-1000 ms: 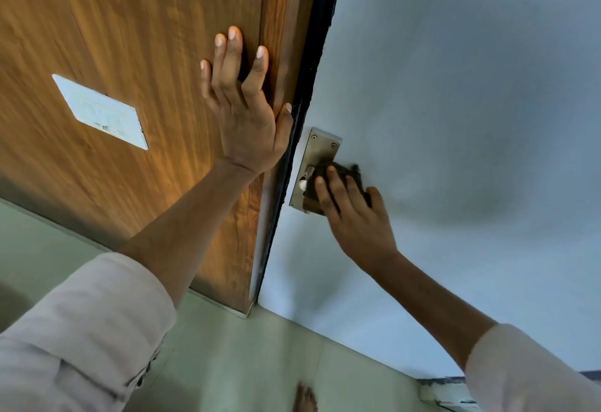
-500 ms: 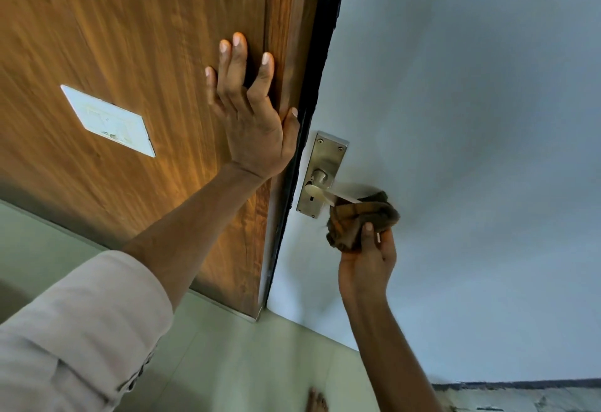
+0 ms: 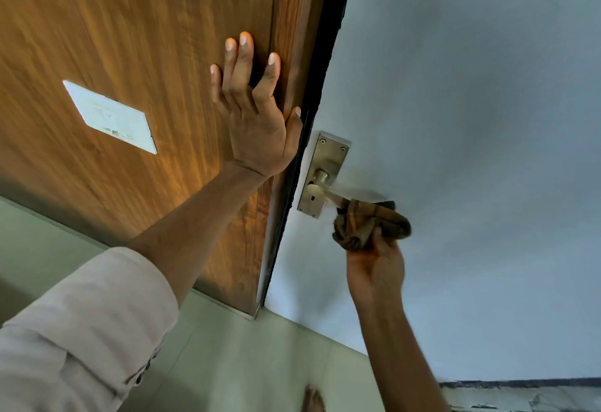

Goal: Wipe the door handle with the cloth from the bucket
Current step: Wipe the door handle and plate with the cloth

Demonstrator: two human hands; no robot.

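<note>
A brushed-metal lever door handle (image 3: 320, 191) on its backplate (image 3: 329, 155) sits on the pale grey door face (image 3: 471, 119). A bunched brown cloth (image 3: 370, 223) wraps the outer end of the lever and hides it. My right hand (image 3: 375, 265) grips the cloth from below. My left hand (image 3: 257, 119) lies flat with fingers spread on the wooden panel (image 3: 146, 54), just left of the black door edge (image 3: 312, 102). The bucket is not in view.
A white rectangular plate (image 3: 110, 116) is fixed to the wooden panel at left. Pale green floor tiles (image 3: 244, 363) lie below, with my bare foot (image 3: 313, 398) near the bottom edge. A dark skirting strip (image 3: 520, 383) runs at lower right.
My right hand slid the cloth from the backplate out along the lever to its end, turning from above the handle to below it. My left hand stayed pressed on the wood.
</note>
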